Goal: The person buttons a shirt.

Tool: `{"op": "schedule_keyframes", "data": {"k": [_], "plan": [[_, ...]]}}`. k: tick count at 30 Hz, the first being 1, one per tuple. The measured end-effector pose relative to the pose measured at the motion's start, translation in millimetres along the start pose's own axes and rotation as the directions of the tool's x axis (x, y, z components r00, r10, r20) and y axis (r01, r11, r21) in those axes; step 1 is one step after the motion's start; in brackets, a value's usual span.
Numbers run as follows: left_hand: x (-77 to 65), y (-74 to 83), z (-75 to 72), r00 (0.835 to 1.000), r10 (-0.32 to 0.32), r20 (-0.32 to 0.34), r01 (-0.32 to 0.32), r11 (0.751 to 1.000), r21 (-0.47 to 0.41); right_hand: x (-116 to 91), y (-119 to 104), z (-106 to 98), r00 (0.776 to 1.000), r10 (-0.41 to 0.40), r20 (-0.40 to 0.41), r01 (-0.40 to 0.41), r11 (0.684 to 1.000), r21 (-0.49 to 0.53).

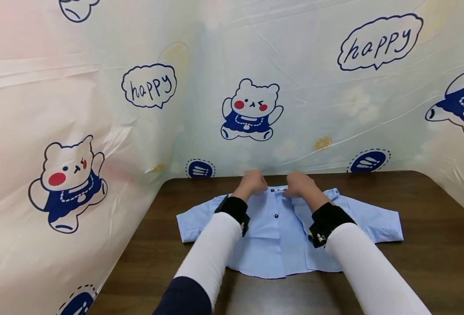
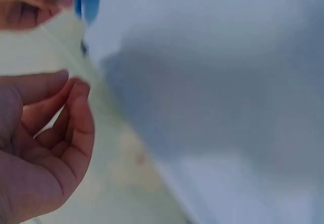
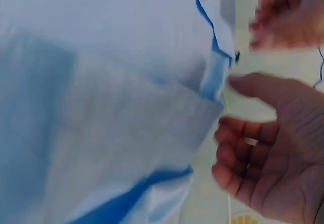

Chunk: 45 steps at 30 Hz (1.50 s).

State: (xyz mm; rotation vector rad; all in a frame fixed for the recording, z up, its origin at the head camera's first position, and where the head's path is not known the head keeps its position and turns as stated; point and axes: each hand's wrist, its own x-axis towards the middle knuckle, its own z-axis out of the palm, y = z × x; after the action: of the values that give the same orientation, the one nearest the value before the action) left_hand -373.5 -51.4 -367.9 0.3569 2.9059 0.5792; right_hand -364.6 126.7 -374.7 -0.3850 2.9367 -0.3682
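Observation:
A light blue button shirt (image 1: 255, 245) lies spread out, sleeves to both sides, its dark buttons (image 1: 276, 215) down the middle. Both hands are at its collar edge. My left hand (image 1: 254, 182) is at the left of the collar; in the left wrist view its fingers curl with thumb close to forefinger, nothing between them, just off the cloth (image 2: 212, 82). To the right of the collar is my right hand (image 1: 300, 184). The right wrist view shows its thumb and fingers (image 3: 238, 176) apart beside the shirt's edge, where a front panel (image 3: 131, 122) is partly turned over.
Beneath the shirt is a dark brown wooden table (image 1: 149, 262). A pale sheet (image 1: 314, 105) printed with bears and speech bubbles hangs behind and at the sides. Each wrist wears a black band (image 1: 233, 214), below white sleeves (image 1: 212, 245).

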Motion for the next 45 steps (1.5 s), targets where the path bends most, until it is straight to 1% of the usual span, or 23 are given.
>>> {"op": "schedule_keyframes", "data": {"k": [2, 4, 7, 10, 13, 16, 18, 19, 20, 21, 22, 24, 26, 27, 28, 29, 30, 32, 36, 38, 40, 44, 45], "plan": [[4.5, 6.2, 9.3, 0.999, -0.012, -0.033, 0.013, 1.0, 0.007, 1.7, -5.1, 4.1, 0.999, 0.045, -0.003, -0.045, 0.998, -0.038], [7.1, 10.3, 16.7, 0.998, -0.032, -0.058, 0.033, 0.999, 0.007, 2.8, -8.2, 6.7, 0.997, 0.079, -0.012, -0.079, 0.996, -0.04], [9.0, 13.6, 23.7, 0.994, -0.064, -0.093, 0.064, 0.998, 0.001, 3.6, -9.6, 7.2, 0.994, 0.103, -0.043, -0.103, 0.995, -0.014], [8.2, 15.3, 26.3, 0.99, -0.088, -0.113, 0.087, 0.996, -0.014, 2.8, -8.4, 5.6, 0.991, 0.106, -0.084, -0.104, 0.994, 0.035], [5.9, 15.8, 26.7, 0.987, -0.093, -0.131, 0.092, 0.996, -0.01, -0.8, -4.9, 2.5, 0.984, 0.073, -0.161, -0.055, 0.992, 0.114], [2.7, 15.5, 26.6, 0.983, -0.103, -0.151, 0.099, 0.995, -0.033, -6.2, -0.7, 0.1, 0.974, 0.026, -0.225, 0.027, 0.973, 0.23], [-0.3, 16.0, 25.5, 0.98, -0.13, -0.152, 0.114, 0.988, -0.108, -10.3, 0.9, -1.2, 0.969, 0.002, -0.247, 0.075, 0.95, 0.303], [-1.5, 16.3, 24.9, 0.978, -0.15, -0.148, 0.125, 0.978, -0.164, -12.0, 1.4, -1.8, 0.968, -0.003, -0.25, 0.091, 0.936, 0.341], [-2.7, 16.9, 24.3, 0.975, -0.173, -0.139, 0.138, 0.963, -0.233, -13.7, 1.2, -2.3, 0.969, -0.001, -0.245, 0.095, 0.923, 0.372], [-3.4, 17.7, 23.6, 0.972, -0.202, -0.125, 0.153, 0.935, -0.319, -15.3, 0.7, -2.9, 0.971, 0.002, -0.24, 0.098, 0.911, 0.4], [-4.0, 18.7, 22.9, 0.967, -0.232, -0.104, 0.17, 0.894, -0.415, -16.6, -0.1, -3.4, 0.973, 0.009, -0.231, 0.093, 0.899, 0.429], [-5.3, 21.2, 22.6, 0.958, -0.28, -0.065, 0.186, 0.777, -0.601, -17.9, -1.9, -3.8, 0.976, 0.027, -0.215, 0.079, 0.88, 0.469], [-7.6, 24.1, 22.9, 0.951, -0.307, -0.029, 0.189, 0.655, -0.731, -18.1, -3.5, -3.0, 0.979, 0.039, -0.198, 0.065, 0.869, 0.49], [-8.9, 25.3, 23.4, 0.95, -0.312, -0.015, 0.185, 0.601, -0.777, -17.6, -3.9, -2.1, 0.98, 0.041, -0.195, 0.062, 0.866, 0.497], [-10.8, 26.4, 23.8, 0.95, -0.311, -0.007, 0.179, 0.563, -0.807, -17.0, -4.0, -1.0, 0.98, 0.037, -0.195, 0.066, 0.866, 0.496], [-12.7, 27.2, 24.3, 0.952, -0.307, -0.003, 0.17, 0.536, -0.827, -16.4, -4.2, 0.3, 0.98, 0.035, -0.197, 0.068, 0.867, 0.494], [-14.3, 27.6, 24.9, 0.953, -0.303, -0.001, 0.164, 0.519, -0.839, -16.4, -4.5, 1.6, 0.98, 0.033, -0.198, 0.071, 0.868, 0.492], [-17.2, 28.0, 25.7, 0.954, -0.299, 0.002, 0.159, 0.503, -0.849, -16.3, -4.5, 4.7, 0.979, 0.036, -0.2, 0.071, 0.861, 0.503], [-20.4, 26.3, 28.0, 0.952, -0.306, 0.011, 0.169, 0.495, -0.852, -18.6, -5.6, 9.4, 0.981, 0.04, -0.19, 0.072, 0.834, 0.547], [-21.2, 25.1, 29.3, 0.951, -0.309, 0.019, 0.175, 0.485, -0.857, -19.7, -6.0, 11.1, 0.981, 0.04, -0.19, 0.076, 0.82, 0.567], [-21.8, 23.4, 30.8, 0.951, -0.308, 0.029, 0.177, 0.466, -0.867, -20.5, -6.2, 12.3, 0.98, 0.034, -0.195, 0.085, 0.817, 0.571], [-22.0, 18.9, 33.7, 0.954, -0.295, 0.054, 0.178, 0.411, -0.894, -21.6, -7.0, 13.4, 0.983, 0.023, -0.183, 0.09, 0.809, 0.581], [-22.0, 17.7, 34.4, 0.954, -0.293, 0.059, 0.178, 0.399, -0.899, -21.7, -7.1, 13.8, 0.985, 0.022, -0.173, 0.086, 0.801, 0.592]]}}
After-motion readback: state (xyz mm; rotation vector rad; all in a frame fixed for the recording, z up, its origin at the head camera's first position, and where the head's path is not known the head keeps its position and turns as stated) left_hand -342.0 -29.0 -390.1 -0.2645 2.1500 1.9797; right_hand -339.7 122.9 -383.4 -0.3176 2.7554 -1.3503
